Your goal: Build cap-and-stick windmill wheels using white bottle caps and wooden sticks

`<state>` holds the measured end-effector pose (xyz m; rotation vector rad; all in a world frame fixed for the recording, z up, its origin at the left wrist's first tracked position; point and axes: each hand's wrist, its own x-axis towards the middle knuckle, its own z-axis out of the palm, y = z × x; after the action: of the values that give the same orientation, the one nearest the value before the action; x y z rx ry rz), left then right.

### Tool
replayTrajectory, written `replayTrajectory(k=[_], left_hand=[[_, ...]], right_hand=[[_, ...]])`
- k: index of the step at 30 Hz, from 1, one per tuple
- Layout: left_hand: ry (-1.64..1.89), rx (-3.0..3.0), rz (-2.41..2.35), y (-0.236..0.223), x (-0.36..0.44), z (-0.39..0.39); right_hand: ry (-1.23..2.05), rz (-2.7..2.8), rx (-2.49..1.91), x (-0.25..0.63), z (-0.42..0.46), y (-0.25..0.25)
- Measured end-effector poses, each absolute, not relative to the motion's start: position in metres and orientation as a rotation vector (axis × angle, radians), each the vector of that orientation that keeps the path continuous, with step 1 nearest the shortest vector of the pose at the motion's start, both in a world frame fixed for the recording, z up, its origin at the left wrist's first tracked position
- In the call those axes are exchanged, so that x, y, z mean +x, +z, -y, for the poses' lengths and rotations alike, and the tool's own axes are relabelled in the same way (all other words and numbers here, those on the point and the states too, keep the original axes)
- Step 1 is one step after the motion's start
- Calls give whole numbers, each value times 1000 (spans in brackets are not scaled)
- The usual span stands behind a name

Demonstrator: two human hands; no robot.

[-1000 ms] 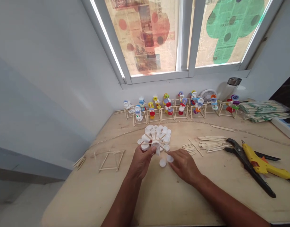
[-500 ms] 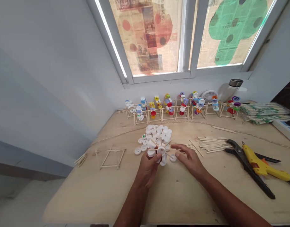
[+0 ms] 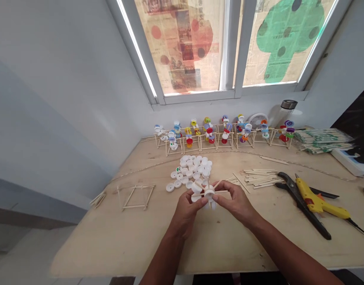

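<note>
Between both hands is a small wheel (image 3: 209,191) made of a white bottle cap hub with wooden sticks spreading from it and white caps on some stick ends. My left hand (image 3: 188,209) grips it from the left, thumb by the hub. From the right, my right hand (image 3: 237,200) has its thumb and fingers closed around the hub and a stick. Part of the wheel is hidden by the fingers. Just beyond lies a heap of white bottle caps (image 3: 196,166). A square stick frame (image 3: 139,196) rests on the table to the left.
Finished cap wheels on stick frames (image 3: 209,136) line the back. Loose sticks (image 3: 260,178), black-handled pliers (image 3: 303,206) and a yellow glue gun (image 3: 321,202) lie right. A small fan (image 3: 258,120), a bottle (image 3: 287,111) and bagged sticks (image 3: 323,140) stand or lie behind.
My right hand let go of a loose white cap, moved up to the wheel and closed on it. My left hand brought the wheel rightward and slightly nearer.
</note>
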<state>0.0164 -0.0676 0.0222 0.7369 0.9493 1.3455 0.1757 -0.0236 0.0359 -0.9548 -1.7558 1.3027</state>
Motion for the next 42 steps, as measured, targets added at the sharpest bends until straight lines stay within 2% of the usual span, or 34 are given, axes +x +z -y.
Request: replayTrajectory(k=[11,15,18,25,28,31,36,42], left_hand=[[1261,823,-1037,26,7,62],[1325,734,-1042,19,4,59],[1410,638,-1037,10,-7,55],[1495,500,-922,-7,-27,49],[1513,486,-881,-8,-25,49],[1521,483,-854,-6,-22,51],[1509,508,-823,-5,-22,55],[1556,490,-796,-9,-23,57]], right_hand=[[1245,1810,-975,171,25,34],[1104,1842,-1045,188,25,39],[810,1868,-1161,231,24,39],[-215,1932,-1672,398,30,15],[-440,2119,-1735,447,37,2],[-413,2277,-1723,465,40,-14],[-281,2201,-1747,462,28,-35],[-146,2064,-1655,442,22,-22]])
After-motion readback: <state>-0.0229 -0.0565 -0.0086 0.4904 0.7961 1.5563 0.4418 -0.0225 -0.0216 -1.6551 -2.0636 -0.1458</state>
